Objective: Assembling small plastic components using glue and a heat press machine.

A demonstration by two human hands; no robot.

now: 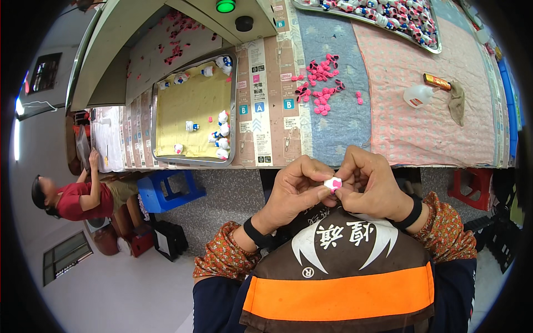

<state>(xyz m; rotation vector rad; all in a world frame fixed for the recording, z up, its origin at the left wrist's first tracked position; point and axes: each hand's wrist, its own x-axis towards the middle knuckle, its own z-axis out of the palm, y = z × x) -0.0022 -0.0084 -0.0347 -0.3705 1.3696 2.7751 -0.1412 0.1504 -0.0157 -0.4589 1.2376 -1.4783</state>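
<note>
A small white and pink figure (333, 183) is pinched between the fingertips of both my hands, just off the table's front edge and above my apron. My left hand (297, 191) grips its left side with thumb and forefinger. On the other side, the closed fingers of my right hand (369, 188) press against it near the pink part. Beyond my hands, a pile of small pink pieces (322, 72), some with dark insides, lies on a blue cloth (344, 119). To the left, a yellow-lined metal tray (191, 150) holds several white figures with blue or pink parts.
A metal tray (366, 21) heaped with figures stands at the far right. Nearer are a translucent bottle (417, 96), an orange-and-black tube (437, 81) and a brown rag (457, 103). A machine housing (244, 14) with a green light overhangs the far left. A person (83, 191) works at left.
</note>
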